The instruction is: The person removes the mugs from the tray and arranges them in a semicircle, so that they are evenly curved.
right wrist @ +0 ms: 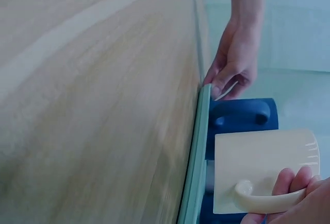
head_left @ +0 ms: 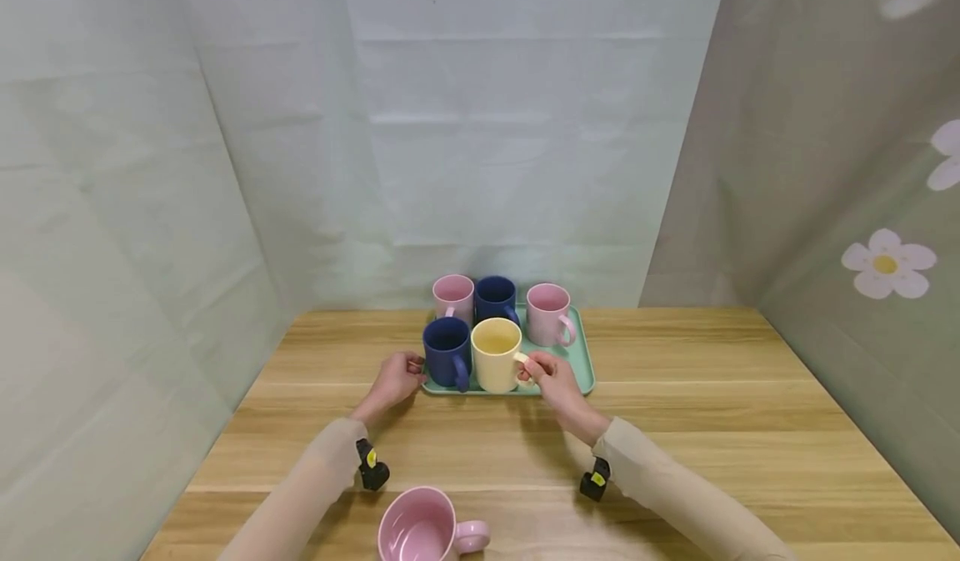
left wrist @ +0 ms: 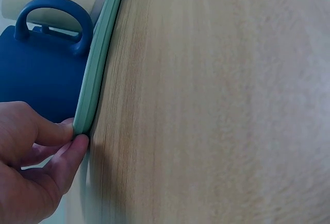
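A yellow mug [head_left: 496, 363] stands at the front middle of a green tray [head_left: 582, 369]. My right hand [head_left: 553, 380] grips its handle [right wrist: 268, 202], fingers curled through from the right side. At the tray's front left corner my left hand [head_left: 397, 378] pinches the rim between thumb and fingers, as the left wrist view shows. Just inside that corner sits a blue mug [left wrist: 44, 72], its handle facing the front. Behind these two are a pink mug [head_left: 453, 296] at the back left, a second blue mug [head_left: 495, 293] and another pink mug [head_left: 547, 315] at the right.
Near the front edge of the view, a pink mug [head_left: 417, 521] stands on the wooden table [head_left: 697, 411], between my forearms. Pale cloth [head_left: 517, 152] hangs behind the table and along both sides.
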{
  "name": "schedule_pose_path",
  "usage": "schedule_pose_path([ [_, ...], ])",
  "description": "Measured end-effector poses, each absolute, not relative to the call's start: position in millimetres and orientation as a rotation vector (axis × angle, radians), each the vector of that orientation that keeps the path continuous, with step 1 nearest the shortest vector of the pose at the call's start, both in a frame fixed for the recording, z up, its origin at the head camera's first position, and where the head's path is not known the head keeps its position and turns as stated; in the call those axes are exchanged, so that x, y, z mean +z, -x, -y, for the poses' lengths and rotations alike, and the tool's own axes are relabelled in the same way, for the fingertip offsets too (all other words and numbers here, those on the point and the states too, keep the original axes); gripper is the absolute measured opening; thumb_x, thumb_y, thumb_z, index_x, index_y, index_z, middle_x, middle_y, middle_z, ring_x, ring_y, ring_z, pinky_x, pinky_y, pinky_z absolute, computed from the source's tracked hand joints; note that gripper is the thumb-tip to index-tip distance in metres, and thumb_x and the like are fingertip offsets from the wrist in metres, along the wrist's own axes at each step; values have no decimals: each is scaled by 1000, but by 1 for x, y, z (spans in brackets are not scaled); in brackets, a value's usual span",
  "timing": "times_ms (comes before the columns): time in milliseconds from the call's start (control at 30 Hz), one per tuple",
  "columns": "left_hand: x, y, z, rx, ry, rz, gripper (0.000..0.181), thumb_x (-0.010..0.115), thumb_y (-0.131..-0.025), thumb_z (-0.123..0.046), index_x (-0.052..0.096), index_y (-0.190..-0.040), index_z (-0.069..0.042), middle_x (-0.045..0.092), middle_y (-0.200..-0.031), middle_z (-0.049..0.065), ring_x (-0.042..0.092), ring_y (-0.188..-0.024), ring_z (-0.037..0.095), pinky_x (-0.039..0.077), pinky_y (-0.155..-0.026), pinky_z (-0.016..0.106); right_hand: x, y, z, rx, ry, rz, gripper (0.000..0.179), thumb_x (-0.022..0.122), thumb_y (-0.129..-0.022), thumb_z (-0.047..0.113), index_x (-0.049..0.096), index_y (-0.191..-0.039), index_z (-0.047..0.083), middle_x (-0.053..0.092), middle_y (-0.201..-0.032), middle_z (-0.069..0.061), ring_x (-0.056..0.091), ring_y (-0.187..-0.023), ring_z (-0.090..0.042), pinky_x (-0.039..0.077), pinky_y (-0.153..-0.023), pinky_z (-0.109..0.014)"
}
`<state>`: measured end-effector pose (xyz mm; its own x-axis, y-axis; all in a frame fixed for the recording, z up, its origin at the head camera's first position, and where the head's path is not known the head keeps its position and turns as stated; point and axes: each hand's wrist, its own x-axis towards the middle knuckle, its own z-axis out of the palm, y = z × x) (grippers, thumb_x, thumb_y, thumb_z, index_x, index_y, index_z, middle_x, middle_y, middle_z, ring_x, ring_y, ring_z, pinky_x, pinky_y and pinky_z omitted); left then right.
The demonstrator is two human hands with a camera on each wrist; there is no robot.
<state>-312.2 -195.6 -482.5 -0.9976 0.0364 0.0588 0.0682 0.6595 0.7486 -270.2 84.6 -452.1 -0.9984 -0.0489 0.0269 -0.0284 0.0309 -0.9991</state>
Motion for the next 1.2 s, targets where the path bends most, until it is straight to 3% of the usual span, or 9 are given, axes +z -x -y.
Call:
schedule_pose_path([
  [167, -484, 312, 196, -1266, 90, 2829, 30, 68, -79, 4, 63, -108, 13, 69, -95, 23, 66, -89, 29, 56, -82, 41, -450, 264, -88, -2179, 99, -2224, 18, 51, -97, 1, 62, -101, -12, 66, -85, -7, 59, -77, -12, 51, -80, -30],
  [433, -484, 312, 196, -1296, 76, 2827, 31, 67, -79, 5, 62, -109, 13, 69, -95, 23, 65, -88, 29, 56, -81, 40, -445, 250, -96, -2149, 163, -2147, 18, 48, -98, 2, 62, -97, -9, 61, -79, 0, 56, -75, -9, 47, -75, -26],
  [600, -484, 312, 197, -1275, 92, 2831, 31, 67, -79, 5, 62, -109, 14, 69, -96, 24, 66, -89, 30, 57, -81, 41, -442, 240, -102, -2085, 286, -2091, 22, 48, -99, 6, 58, -104, -13, 60, -81, 5, 56, -78, -7, 48, -84, -28],
  [767, -484, 312, 196, -1274, 94, 2831, 31, 67, -79, 6, 62, -108, 14, 69, -96, 24, 66, -89, 31, 57, -81, 41, -443, 233, -106, -2021, 413, -2048, 29, 49, -100, 9, 55, -108, -19, 61, -82, 6, 57, -80, -6, 48, -83, -25],
  [1200, -482, 309, 195, -1304, 90, 2807, 31, 67, -78, 6, 62, -107, 14, 68, -93, 24, 65, -87, 30, 57, -78, 37, -451, 217, -93, -1909, 650, -1945, 34, 49, -99, 11, 51, -102, -23, 59, -81, 7, 56, -80, -6, 47, -82, -23],
])
